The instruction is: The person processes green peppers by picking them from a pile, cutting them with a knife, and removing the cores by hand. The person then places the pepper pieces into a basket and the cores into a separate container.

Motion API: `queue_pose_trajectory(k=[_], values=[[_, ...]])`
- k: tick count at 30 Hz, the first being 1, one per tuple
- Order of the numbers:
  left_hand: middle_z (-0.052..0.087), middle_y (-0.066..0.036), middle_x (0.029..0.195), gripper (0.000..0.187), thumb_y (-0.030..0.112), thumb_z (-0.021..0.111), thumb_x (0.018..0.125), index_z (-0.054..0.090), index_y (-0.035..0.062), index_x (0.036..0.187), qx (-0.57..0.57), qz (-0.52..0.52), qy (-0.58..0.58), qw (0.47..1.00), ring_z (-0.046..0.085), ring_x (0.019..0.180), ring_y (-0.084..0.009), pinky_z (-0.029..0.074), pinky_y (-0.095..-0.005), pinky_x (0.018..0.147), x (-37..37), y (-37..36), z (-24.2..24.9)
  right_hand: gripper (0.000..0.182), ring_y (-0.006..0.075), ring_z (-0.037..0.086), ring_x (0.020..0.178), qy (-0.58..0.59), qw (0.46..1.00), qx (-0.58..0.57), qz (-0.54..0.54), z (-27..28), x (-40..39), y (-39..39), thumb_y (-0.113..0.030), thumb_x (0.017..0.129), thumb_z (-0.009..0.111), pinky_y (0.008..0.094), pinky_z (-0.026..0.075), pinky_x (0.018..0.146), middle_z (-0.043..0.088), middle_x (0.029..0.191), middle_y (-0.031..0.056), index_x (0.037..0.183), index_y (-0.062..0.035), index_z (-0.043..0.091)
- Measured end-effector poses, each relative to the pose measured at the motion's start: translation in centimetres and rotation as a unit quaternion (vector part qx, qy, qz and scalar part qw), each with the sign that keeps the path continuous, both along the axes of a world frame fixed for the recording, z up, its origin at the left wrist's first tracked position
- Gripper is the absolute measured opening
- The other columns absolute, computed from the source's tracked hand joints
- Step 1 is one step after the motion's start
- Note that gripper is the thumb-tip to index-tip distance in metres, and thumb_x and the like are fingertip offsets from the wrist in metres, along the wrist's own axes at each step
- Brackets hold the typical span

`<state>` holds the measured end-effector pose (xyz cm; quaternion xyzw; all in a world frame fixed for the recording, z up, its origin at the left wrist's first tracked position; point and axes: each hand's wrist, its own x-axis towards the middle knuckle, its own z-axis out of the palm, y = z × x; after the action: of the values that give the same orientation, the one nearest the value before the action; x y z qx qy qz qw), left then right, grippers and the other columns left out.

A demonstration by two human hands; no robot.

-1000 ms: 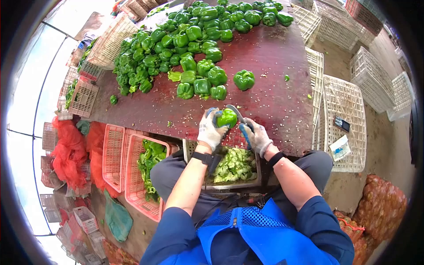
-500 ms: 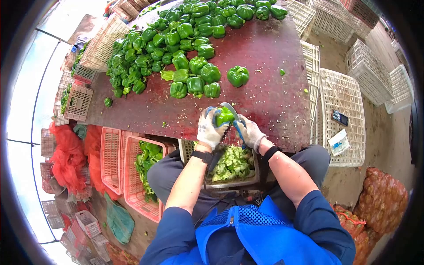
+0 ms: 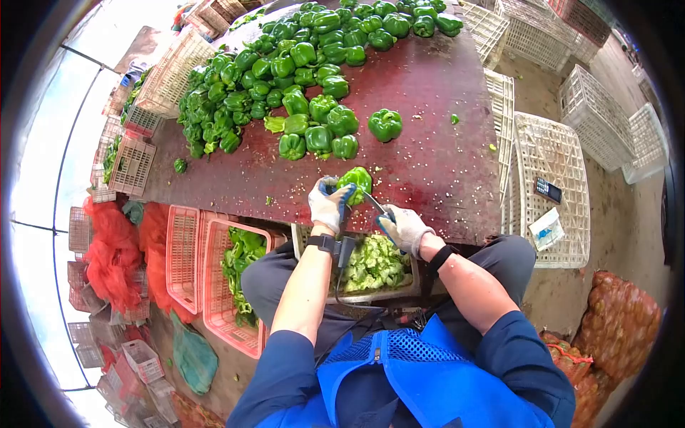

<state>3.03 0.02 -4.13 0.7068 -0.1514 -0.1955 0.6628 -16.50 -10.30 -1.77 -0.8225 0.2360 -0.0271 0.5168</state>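
Observation:
My left hand, in a white and blue work glove, is closed around a green bell pepper above the table's near edge. A knife is gripped in my gloved right hand, its blade pointing up and left against the pepper. Whether the tip has entered the flesh I cannot make out. Below my hands, a crate between my knees holds pale green pepper cores and scraps. Just beyond, a single bell pepper stands apart from a small group on the table.
A large heap of bell peppers covers the far left of the red table. Pink crates, one with green peppers, stand at my left. On the right, a white crate bears a phone; filled net sacks lie nearby.
Both hands have shifted; the left has moved leftward with the pepper, which now shows more of itself. The right hand has drawn the knife lower, its blade now at the pepper's right side.

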Motion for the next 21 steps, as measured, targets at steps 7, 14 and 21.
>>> queue_pose_trajectory(k=[7,14,21], values=[[0.066,-0.004,0.083,0.023,-0.003,0.079,0.078,0.062,0.0022,0.091,-0.073,0.02,0.118,0.99,0.062,0.07,-0.0131,0.056,-0.0291,0.065,-0.3,0.1,0.7,0.033,0.0391,0.067,0.083,-0.008,1.0,0.002,-0.008,2.2,-2.4,-0.4,-0.033,0.092,0.065,0.0459,0.052,0.073,0.069,0.086,0.0197,0.107,-0.0033,0.062],[0.067,-0.004,0.094,0.023,-0.005,0.075,0.081,0.063,0.0006,0.099,-0.039,-0.16,0.051,0.985,0.062,0.082,-0.0101,0.054,-0.0253,0.078,-4.3,0.6,2.6,0.033,0.0108,0.062,0.063,-0.062,0.972,0.159,-0.163,0.8,0.0,-2.7,-0.031,0.089,0.075,0.0301,0.053,0.051,0.067,0.079,0.0028,0.106,-0.0048,0.068],[0.067,-0.008,0.101,0.021,-0.004,0.071,0.081,0.06,0.0025,0.098,-0.073,-0.161,0.111,0.978,0.064,0.092,-0.0166,0.053,-0.0316,0.086,-5.8,-0.2,1.3,0.028,0.0078,0.062,0.067,-0.057,0.955,0.244,-0.157,-0.8,0.1,-3.6,-0.021,0.085,0.08,0.0283,0.054,0.05,0.069,0.083,0.0009,0.104,-0.004,0.069]])
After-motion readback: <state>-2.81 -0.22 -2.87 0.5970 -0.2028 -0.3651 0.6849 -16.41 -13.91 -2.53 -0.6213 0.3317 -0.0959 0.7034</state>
